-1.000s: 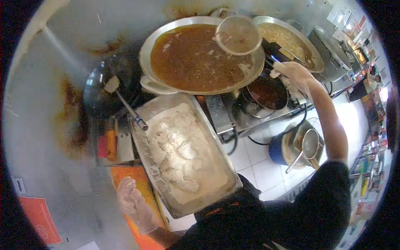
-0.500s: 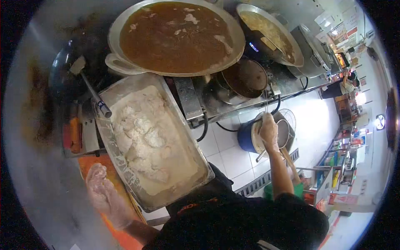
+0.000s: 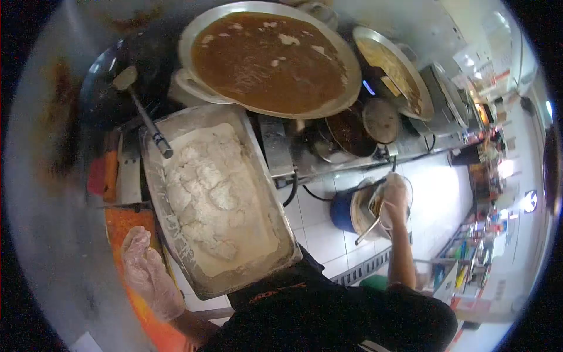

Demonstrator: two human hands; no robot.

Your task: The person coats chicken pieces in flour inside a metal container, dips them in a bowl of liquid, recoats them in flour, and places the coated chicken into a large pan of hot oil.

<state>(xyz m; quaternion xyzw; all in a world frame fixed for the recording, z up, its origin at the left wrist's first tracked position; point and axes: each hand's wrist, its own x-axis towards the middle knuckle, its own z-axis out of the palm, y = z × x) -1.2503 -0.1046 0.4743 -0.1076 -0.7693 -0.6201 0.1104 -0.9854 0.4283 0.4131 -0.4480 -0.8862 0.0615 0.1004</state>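
Note:
My right hand, in a clear glove, is closed round the thin handle of a skimmer. The skimmer's round mesh head is tilted up at the rim of a dark pot on the stove. Below that hand are a metal pan with a handle and a blue bucket. My left hand, gloved and dusted with flour, hangs over an orange surface with fingers loosely extended, holding nothing. Beside it, a metal tray contains flour and several coated pieces.
A wide pan of brown oil with pale bits floating stands behind the tray. Another wok of oil with frying food sits to its right. A spatula leans over the tray's left corner. Shelves stand far right.
My right hand has moved slightly right and down, and the skimmer's head has risen out of the pot toward the right. My left hand stays beside the tray. The camera view has shifted a little.

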